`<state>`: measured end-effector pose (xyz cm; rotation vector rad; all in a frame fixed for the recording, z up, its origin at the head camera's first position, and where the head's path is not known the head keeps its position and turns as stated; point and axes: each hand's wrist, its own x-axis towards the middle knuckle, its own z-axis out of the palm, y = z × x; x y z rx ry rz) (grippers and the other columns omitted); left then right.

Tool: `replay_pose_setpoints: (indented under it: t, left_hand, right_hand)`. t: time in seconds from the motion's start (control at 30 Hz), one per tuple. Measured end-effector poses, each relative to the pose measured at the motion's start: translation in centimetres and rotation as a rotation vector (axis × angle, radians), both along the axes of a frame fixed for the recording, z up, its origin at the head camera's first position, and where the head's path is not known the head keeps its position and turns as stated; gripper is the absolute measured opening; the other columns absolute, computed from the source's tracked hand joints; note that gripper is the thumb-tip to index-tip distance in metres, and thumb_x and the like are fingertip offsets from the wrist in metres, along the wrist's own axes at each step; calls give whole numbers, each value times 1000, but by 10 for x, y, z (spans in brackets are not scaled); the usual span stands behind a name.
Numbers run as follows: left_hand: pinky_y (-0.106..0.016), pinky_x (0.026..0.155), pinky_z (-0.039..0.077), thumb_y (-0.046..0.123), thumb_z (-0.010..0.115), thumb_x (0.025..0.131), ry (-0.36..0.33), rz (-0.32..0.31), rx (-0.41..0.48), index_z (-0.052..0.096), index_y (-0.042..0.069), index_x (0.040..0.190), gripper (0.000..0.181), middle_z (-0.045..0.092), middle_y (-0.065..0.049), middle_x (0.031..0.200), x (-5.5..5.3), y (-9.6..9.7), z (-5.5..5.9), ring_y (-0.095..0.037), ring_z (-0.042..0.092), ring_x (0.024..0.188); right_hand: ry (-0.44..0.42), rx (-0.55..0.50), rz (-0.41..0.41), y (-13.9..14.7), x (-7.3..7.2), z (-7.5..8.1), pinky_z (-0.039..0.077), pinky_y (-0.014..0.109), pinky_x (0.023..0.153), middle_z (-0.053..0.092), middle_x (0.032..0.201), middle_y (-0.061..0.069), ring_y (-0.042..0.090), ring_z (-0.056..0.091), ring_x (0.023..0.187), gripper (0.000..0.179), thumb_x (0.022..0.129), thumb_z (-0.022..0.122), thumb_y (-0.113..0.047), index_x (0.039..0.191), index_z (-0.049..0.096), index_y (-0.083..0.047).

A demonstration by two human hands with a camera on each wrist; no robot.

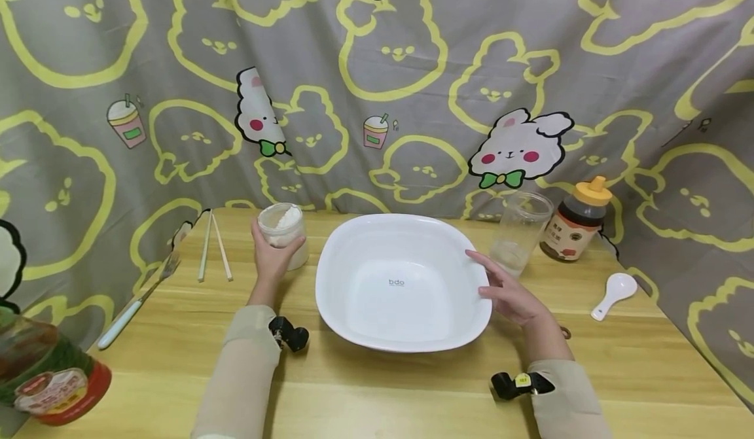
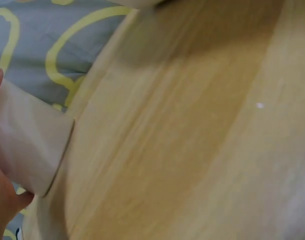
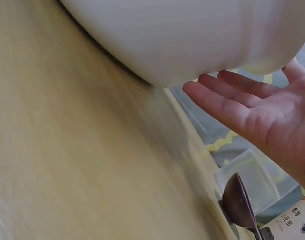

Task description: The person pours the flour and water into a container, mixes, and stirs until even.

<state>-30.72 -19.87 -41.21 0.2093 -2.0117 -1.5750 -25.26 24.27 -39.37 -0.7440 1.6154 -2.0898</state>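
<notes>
A clear jar of white powder [image 1: 287, 226] stands on the table at the left, and my left hand [image 1: 272, 249] grips it round the side. In the left wrist view, the jar's pale wall [image 2: 30, 137] shows between the thumb and fingers at the left edge. A large white basin [image 1: 406, 295] marked "bdo" sits in the middle, with no contents visible. At its right side, my right hand [image 1: 512, 295] touches the rim. From the right wrist view, that hand's fingers look nearly straight, lying against the basin's outer wall [image 3: 182, 45].
Right of the basin stand a clear cup [image 1: 518, 233] and a yellow-capped syrup bottle [image 1: 574, 223], near a white spoon [image 1: 615, 293]. A dark brown ladle [image 3: 237, 202] lies behind the right hand. Chopsticks [image 1: 222, 249], a fork [image 1: 141, 298] and a red-based bottle [image 1: 55, 386] are at left.
</notes>
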Motion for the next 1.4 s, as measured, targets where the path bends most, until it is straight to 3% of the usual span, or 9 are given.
replay_pose_setpoints:
  t: [0.17,0.47,0.83,1.13,1.4]
  left_hand:
    - [-42,93,27,19,79,56,38,35,-26,13,25,136,104,36,-9,125,-7,1,-7,-26,36,111]
    - [-41,92,29,21,80,54,-20,90,-55,19,22,134,101,38,-9,125,-8,-2,-9,-26,37,110]
    - [-44,90,30,22,80,53,-10,35,-121,22,17,133,98,41,-10,121,8,-3,-3,-27,39,107]
    - [-41,84,34,16,81,50,81,-40,-224,31,14,128,93,46,-9,115,16,-4,14,-24,43,100]
    - [-43,80,35,19,82,48,93,-79,-363,34,15,126,91,48,-8,112,28,-5,25,-24,44,98]
  right_hand:
    - [-8,-4,-2,0,1,0,46,45,73,18,129,23,29,44,103,61,83,41,8,137,22,-13]
    - [-25,34,-52,-2,1,0,46,46,69,17,129,22,28,47,100,61,82,41,8,136,23,-14]
    - [-28,21,-54,-2,2,-1,47,46,69,21,127,21,27,48,98,60,83,41,7,136,23,-15]
    - [-20,1,-37,-1,0,0,47,46,67,22,124,24,28,50,96,59,83,38,9,135,25,-15]
    - [-30,-1,-43,-2,1,-3,47,46,67,23,125,21,27,51,95,58,83,40,8,134,26,-16]
